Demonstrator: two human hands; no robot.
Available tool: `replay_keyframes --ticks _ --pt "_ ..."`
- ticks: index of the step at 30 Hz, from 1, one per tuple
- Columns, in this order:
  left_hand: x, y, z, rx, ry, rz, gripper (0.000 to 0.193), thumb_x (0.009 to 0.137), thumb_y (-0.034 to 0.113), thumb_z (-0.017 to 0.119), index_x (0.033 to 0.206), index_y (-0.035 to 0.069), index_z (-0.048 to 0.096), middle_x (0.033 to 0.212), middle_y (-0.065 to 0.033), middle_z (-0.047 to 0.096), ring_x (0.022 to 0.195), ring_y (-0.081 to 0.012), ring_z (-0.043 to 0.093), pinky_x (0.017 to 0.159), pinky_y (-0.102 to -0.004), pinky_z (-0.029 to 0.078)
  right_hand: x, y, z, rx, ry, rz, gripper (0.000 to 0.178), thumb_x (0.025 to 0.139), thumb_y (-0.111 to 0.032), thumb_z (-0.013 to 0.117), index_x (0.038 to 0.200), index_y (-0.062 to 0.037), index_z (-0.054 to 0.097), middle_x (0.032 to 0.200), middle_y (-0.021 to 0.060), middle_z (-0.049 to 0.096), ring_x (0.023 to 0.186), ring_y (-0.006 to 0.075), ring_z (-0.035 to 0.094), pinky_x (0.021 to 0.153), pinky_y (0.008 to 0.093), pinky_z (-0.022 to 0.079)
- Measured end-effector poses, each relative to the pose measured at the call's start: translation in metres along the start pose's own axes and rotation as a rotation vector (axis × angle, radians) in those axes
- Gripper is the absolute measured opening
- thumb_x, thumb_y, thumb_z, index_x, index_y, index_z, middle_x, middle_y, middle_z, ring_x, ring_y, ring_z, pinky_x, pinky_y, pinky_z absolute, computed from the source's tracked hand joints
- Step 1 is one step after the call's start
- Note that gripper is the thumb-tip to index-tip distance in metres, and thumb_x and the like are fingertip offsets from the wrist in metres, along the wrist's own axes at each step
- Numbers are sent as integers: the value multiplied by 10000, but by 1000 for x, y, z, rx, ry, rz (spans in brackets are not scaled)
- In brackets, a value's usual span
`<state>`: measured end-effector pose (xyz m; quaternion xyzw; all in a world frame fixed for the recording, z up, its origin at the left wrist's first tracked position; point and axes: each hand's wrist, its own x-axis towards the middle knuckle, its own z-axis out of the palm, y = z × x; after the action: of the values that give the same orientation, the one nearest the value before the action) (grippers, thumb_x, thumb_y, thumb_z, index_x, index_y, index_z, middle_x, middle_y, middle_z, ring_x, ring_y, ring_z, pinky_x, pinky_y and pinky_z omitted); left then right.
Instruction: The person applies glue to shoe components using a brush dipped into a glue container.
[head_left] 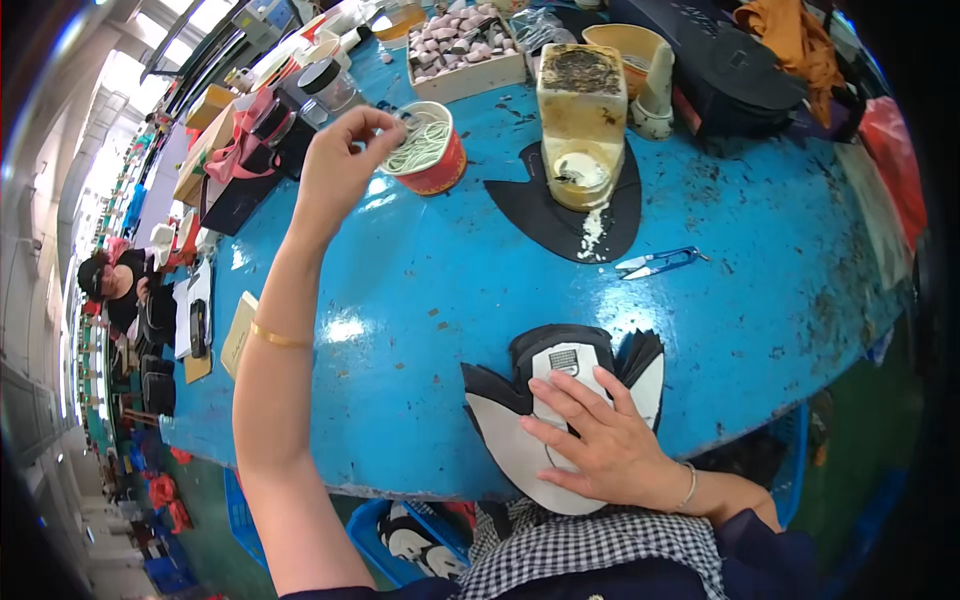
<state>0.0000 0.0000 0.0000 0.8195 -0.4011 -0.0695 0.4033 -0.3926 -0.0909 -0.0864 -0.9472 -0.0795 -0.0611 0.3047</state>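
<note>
My left hand reaches to the far left, its thumb and fingers pinched at the rim of a red-and-white tub. The tub holds a tangle of pale green cord. Whatever sits between those fingertips, if anything, is too small to make out. Near the table's front edge my right hand lies flat, fingers spread, on a stack of cut shoe-upper pieces, white on top with black layers below. A small dark printed patch shows on the top piece.
Blue-handled thread snips lie right of a stained glue container, which stands on a black piece with spilled white glue. Behind are a box of small pinkish pieces and a clear jar. Another person sits far left.
</note>
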Motion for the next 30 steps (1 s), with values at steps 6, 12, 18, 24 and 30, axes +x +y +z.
replay_keyframes --ticks 6,12,18,24,30 --pt "-103 98 30 5 -190 251 88 881 59 730 946 48 673 966 -8 673 892 -107 579 779 -275 435 -9 22 -8 523 342 -105 589 829 -167 801 1356 -62 559 1483 140 512 1278 320 547 1046 392 460" --pt "-171 146 58 -303 -494 -32 128 877 9 750 952 45 652 965 -8 692 878 -82 568 776 -256 428 0 21 -38 840 471 67 632 888 -306 788 1391 -33 521 1357 99 580 1148 205 561 995 348 446" --pt "-211 138 82 -712 -352 -169 162 853 -89 739 923 34 659 927 -27 680 863 -109 622 777 -262 487 -18 11 -27 1189 255 219 124 1011 -152 648 1035 -41 698 1043 38 674 1058 142 595 929 320 473" --pt "-245 117 117 -140 125 272 394 711 -166 699 976 101 817 869 -46 605 754 -141 601 607 -282 472 -23 -13 -17 578 492 -188 84 925 -88 712 981 -59 657 1028 60 659 1005 250 615 898 370 489" --pt "-267 116 132 125 154 185 432 855 -58 682 1206 171 785 791 -37 592 620 -109 533 480 -279 397 -35 -32 3 626 354 -529 166 880 -98 757 904 -68 595 839 67 654 776 263 668 697 377 548"
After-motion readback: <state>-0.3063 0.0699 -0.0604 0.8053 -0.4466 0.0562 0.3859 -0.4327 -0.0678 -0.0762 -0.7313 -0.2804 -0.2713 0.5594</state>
